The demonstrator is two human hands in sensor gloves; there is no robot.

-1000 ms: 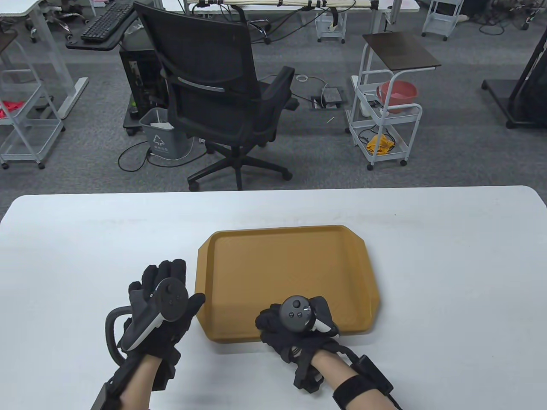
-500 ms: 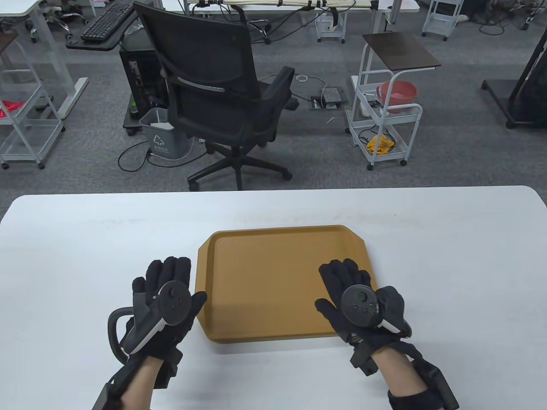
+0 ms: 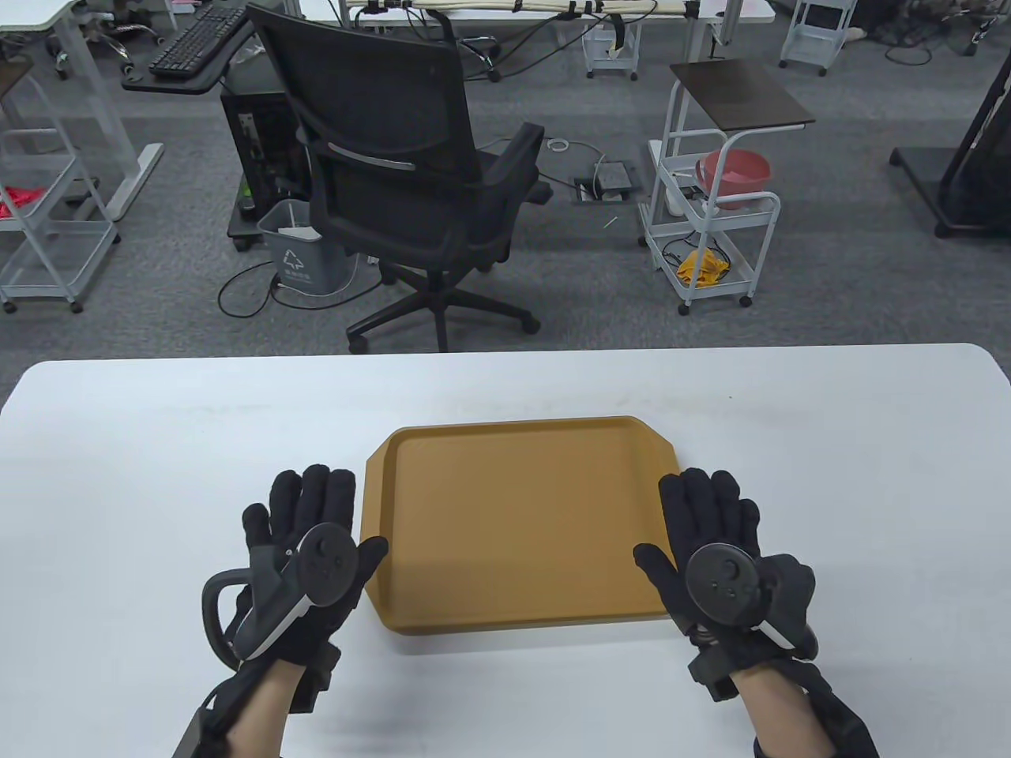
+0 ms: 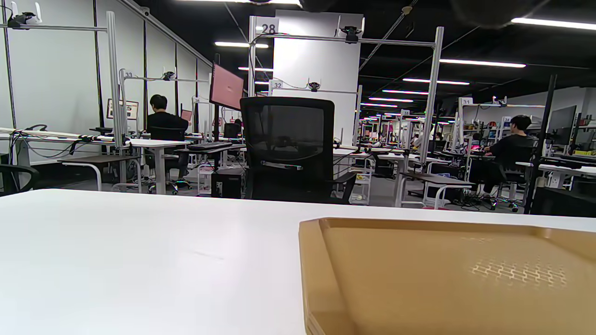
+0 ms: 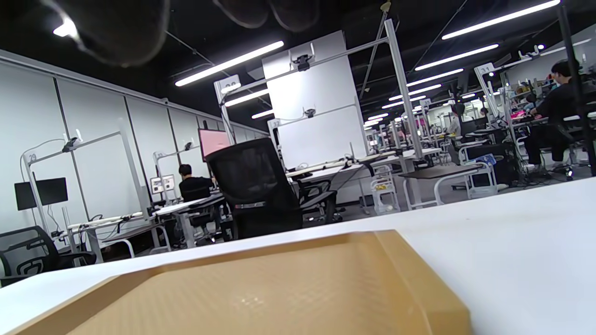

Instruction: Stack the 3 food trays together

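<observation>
Our left hand in its black sensor glove lies flat with fingers spread on the white worktop, just beside the left edge of the mustard-brown rectangular plastic food tray. Our right hand is spread the same way at the tray's right edge, its thumb over the rim. We grip nothing. The tray sits flat at the worktop's middle, near our side; we cannot tell how many trays are stacked there.

White table; black office chair behind; grey carpet floor; white cart; ceiling strip lights.
</observation>
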